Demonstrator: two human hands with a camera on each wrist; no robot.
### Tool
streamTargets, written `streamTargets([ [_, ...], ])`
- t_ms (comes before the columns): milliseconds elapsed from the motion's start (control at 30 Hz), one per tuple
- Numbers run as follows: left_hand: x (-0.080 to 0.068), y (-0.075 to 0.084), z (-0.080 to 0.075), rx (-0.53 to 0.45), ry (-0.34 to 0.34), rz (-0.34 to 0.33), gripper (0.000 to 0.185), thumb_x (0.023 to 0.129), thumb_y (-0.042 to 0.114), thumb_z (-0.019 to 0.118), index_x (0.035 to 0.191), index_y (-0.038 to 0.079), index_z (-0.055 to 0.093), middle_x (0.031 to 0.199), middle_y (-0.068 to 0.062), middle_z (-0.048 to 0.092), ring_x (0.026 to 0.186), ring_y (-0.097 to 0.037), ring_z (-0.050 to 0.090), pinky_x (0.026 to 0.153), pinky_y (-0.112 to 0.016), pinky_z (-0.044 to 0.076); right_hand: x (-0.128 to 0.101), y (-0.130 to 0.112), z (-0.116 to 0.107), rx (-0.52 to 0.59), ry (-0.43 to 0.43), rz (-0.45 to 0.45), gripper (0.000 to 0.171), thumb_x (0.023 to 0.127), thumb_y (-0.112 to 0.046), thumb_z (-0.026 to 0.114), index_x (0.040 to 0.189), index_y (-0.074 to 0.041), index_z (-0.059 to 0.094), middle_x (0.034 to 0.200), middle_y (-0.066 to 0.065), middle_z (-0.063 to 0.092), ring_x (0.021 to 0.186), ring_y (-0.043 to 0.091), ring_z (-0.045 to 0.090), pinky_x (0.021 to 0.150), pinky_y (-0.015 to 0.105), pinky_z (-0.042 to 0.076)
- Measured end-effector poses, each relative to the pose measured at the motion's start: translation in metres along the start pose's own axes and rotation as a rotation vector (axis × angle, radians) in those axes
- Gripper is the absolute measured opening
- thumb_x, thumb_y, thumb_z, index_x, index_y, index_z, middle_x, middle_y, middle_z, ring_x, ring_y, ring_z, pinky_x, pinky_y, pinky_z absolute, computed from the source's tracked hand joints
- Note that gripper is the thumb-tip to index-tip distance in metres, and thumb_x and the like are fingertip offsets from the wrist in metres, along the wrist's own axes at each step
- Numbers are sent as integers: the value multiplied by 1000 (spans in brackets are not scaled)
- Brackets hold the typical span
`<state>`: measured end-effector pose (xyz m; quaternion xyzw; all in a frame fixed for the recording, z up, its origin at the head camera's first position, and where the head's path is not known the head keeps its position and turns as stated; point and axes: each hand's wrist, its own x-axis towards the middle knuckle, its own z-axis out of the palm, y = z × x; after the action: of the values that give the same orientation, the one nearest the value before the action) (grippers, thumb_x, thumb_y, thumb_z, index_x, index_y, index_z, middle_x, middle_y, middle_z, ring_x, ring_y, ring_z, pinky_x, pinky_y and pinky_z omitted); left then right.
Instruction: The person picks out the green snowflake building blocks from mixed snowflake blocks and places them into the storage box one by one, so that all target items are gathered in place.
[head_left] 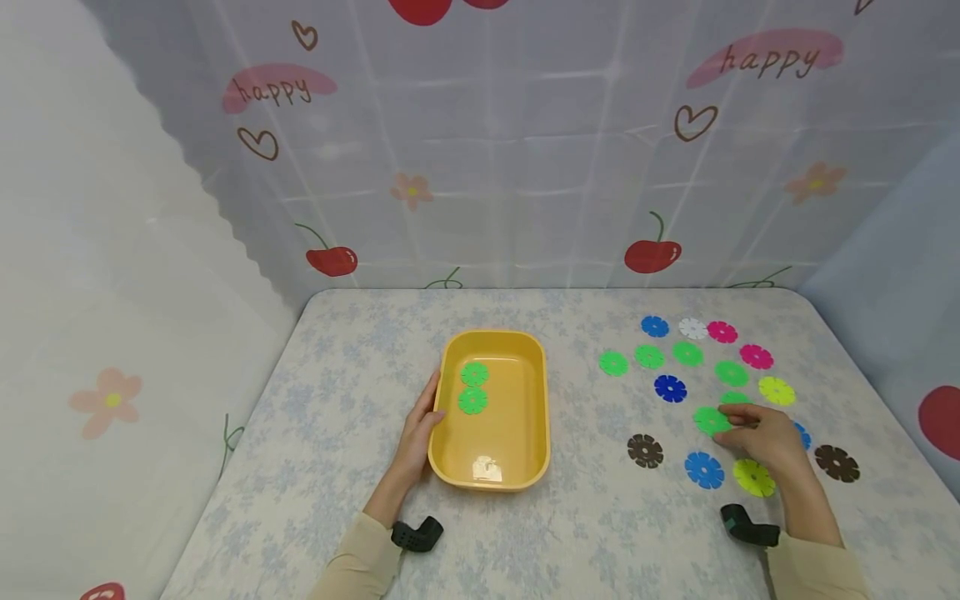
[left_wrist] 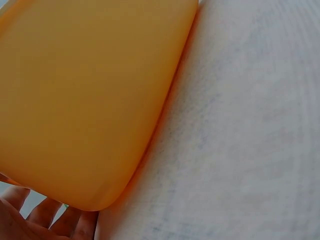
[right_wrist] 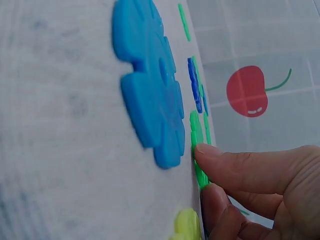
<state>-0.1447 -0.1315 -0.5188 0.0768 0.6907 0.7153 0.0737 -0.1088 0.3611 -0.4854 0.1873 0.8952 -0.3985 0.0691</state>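
Note:
A yellow plastic tray point(head_left: 517, 433) stands on the table, with two green interlocking discs point(head_left: 474, 374) lying toward its left side. My left hand point(head_left: 417, 429) holds the tray's left side, thumb over the rim; in the left wrist view its fingers point(left_wrist: 45, 212) show beyond the tray wall. At the right, my right hand point(head_left: 765, 433) pinches a notched green disc point(head_left: 708, 422) by its right edge. In the right wrist view the thumb lies on that green disc point(right_wrist: 198, 137), low over the cloth. Another green disc point(head_left: 734, 399) is partly hidden behind the right hand.
Several more notched discs lie spread around the right hand, among them a light blue one point(head_left: 704, 470), a yellow one point(head_left: 754, 477), a dark blue one point(head_left: 671, 388), and brown ones point(head_left: 645, 451). A patterned cloth point(head_left: 337, 375) covers the table; a printed curtain point(head_left: 487, 167) hangs behind.

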Motion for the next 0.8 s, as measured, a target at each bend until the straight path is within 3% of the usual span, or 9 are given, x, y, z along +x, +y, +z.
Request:
streamTargets([
  [167, -1, 1, 0, -10, -2, 9, 61, 103, 11, 35, 158, 30, 18, 165, 6, 11, 152, -18, 10, 111, -14, 29, 1, -4, 1, -16, 21, 5, 58, 79, -8, 78, 129, 10, 55, 115, 28, 55, 98, 35, 52, 63, 23, 44],
  [267, -1, 1, 0, -21, -6, 13, 60, 103, 12, 36, 157, 31, 19, 165, 6, 11, 152, -18, 10, 103, -7, 32, 3, -4, 0, -34, 31, 8, 57, 79, -8, 78, 127, 10, 54, 113, 29, 54, 97, 37, 51, 65, 26, 43],
  [433, 0, 1, 0, -28, -13, 15, 60, 103, 13, 36, 158, 30, 19, 165, 6, 11, 152, -20, 13, 103, -12, 37, 4, -5, -1, -53, 42, 17, 55, 80, -10, 77, 125, 9, 51, 114, 31, 53, 98, 40, 51, 69, 35, 46],
  [667, 0, 2, -1, -33, -24, 28, 59, 104, 14, 36, 158, 29, 17, 165, 6, 11, 152, -20, 14, 116, -43, 29, 4, -5, -1, -57, 64, 20, 47, 82, -11, 75, 121, 5, 54, 102, 22, 56, 90, 34, 51, 61, 29, 44],
  [800, -3, 1, 0, -33, -26, 20, 59, 104, 13, 35, 158, 30, 17, 165, 5, 10, 152, -21, 13, 113, -28, 33, 3, -5, 0, -57, 84, 21, 41, 85, -10, 72, 119, 5, 56, 99, 20, 57, 88, 33, 52, 58, 26, 43],
])
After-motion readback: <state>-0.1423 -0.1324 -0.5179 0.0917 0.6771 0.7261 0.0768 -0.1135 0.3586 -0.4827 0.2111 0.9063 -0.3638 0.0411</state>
